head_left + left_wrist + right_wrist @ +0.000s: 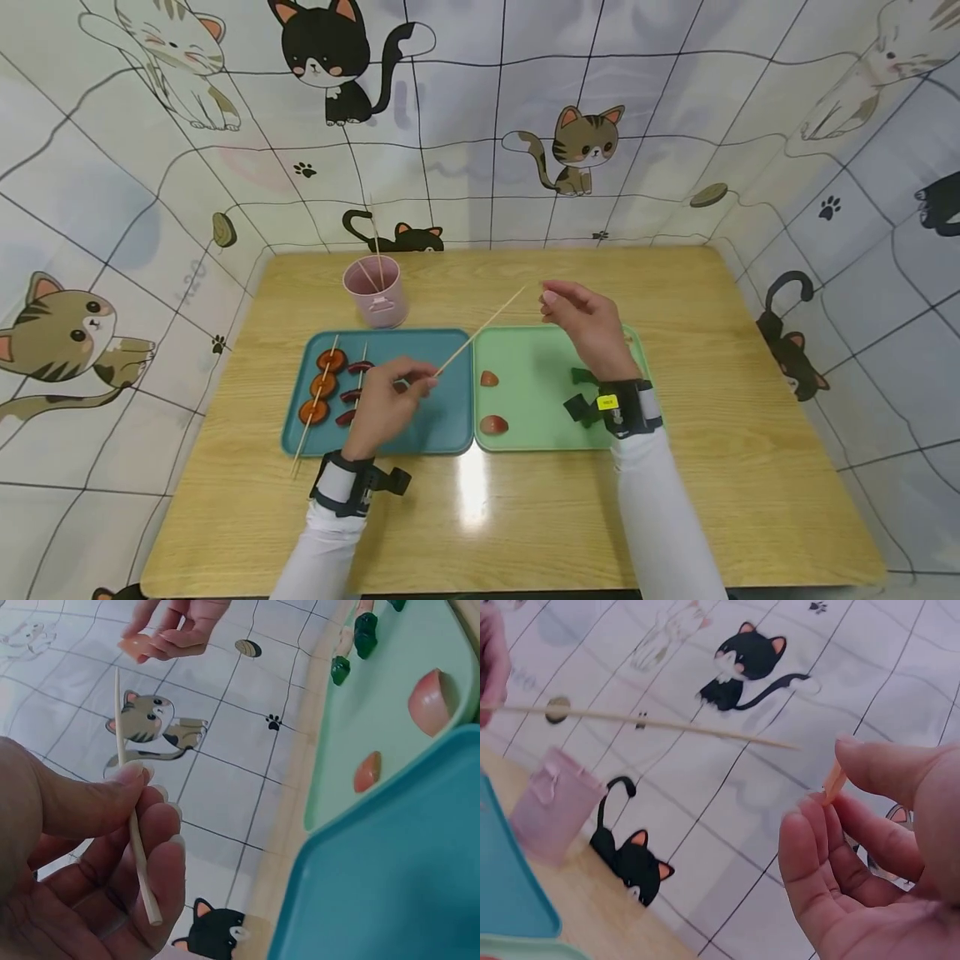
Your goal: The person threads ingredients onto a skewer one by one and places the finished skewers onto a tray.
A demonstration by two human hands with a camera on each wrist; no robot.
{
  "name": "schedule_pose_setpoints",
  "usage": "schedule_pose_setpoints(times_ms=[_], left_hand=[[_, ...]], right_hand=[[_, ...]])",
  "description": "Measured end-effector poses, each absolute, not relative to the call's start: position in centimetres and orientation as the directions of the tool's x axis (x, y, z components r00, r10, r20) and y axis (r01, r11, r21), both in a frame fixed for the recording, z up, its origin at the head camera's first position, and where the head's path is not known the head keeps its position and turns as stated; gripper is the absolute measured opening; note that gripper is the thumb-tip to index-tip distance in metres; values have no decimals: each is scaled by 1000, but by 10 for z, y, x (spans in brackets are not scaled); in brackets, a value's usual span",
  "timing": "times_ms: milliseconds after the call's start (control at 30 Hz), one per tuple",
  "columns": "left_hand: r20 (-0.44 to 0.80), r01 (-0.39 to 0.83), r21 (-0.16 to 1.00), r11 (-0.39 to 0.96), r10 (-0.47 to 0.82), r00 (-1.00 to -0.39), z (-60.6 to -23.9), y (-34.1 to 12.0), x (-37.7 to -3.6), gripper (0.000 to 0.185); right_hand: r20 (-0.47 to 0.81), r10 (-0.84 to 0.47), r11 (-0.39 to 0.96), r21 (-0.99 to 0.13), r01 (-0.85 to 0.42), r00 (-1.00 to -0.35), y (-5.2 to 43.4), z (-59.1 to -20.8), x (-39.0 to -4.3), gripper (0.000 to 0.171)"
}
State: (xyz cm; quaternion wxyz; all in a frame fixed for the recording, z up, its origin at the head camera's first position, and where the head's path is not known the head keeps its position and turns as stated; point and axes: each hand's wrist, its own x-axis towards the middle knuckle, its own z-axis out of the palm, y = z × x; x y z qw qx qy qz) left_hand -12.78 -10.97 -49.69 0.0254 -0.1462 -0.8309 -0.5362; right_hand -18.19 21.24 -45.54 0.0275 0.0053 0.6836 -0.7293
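The left hand is pinching a bare wooden skewer above the trays — its tip pointing toward, but staying apart from, the small orange piece that the right hand is pinching.

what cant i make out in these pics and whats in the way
Right wrist view: much of the orange piece, covered by the thumb and fingers of the right hand.
Right wrist view: most of the left hand, cut off by the left edge.
Head view: the lower ends of the sticks in the pink cup, hidden by its wall.
Left wrist view: the topmost green piece, cut off by the top edge.
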Motion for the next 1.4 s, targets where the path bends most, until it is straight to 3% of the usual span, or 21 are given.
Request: schedule_pose_setpoints(times_ms=[200,433,800,1033,1400], left_hand=[[224,310,863,399,248,-942,-487,-105,-127,11],[214,312,855,415,267,-940,-478,-99,-127,10],[220,323,858,400,281,-934,-477,-96,-125,10],[248,348,851,392,285,-926,-477,-93,-125,10],[233,327,862,387,270,-934,-478,-95,-124,13]], right_hand=[[-37,-84,-346,-936,64,-996,212,-447,-178,41],[-15,-160,-521,-848,97,-987,211,-445,-175,32],[4,-196,-514,-852,99,-981,209,-446,-173,40],[4,-184,-473,-877,85,-983,207,-449,-173,24],[-13,-118,-383,-922,57,-993,201,-451,-170,28]])
